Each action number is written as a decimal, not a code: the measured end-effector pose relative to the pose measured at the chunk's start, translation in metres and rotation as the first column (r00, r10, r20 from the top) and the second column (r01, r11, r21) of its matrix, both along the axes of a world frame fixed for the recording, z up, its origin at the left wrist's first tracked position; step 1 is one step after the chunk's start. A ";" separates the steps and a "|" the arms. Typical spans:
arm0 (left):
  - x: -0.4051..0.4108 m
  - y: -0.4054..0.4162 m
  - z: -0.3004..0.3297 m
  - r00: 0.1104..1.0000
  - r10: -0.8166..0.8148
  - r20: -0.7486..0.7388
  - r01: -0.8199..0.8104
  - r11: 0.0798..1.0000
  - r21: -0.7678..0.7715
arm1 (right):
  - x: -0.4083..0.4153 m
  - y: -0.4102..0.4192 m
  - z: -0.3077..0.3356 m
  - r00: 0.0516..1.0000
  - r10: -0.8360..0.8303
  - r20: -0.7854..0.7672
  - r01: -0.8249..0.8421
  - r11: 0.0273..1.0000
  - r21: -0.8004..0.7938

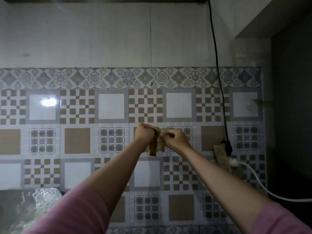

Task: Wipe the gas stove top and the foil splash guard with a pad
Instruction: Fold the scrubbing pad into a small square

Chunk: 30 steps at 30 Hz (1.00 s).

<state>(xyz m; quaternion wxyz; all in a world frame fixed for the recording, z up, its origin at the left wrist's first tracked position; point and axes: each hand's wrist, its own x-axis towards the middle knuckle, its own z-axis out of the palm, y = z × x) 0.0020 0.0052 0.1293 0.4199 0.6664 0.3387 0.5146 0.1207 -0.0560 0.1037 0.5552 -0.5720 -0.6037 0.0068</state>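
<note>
Both hands are raised before the tiled wall: the left hand grips a limp yellowish pad that hangs below it, while the right hand pinches its upper edge. It looks light, soft and floppy, best bunched in the palm. The foil splash guard waits lower left.

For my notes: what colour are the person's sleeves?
Pink sleeves, clearest in the head view.

Two hands, two cables, one foil guard.
</note>
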 end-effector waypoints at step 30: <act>-0.228 -0.139 -0.071 0.994 0.049 0.094 -0.038 0.992 -0.117 | -0.183 -0.079 -0.068 0.744 0.383 -0.548 -0.580 0.777 -0.244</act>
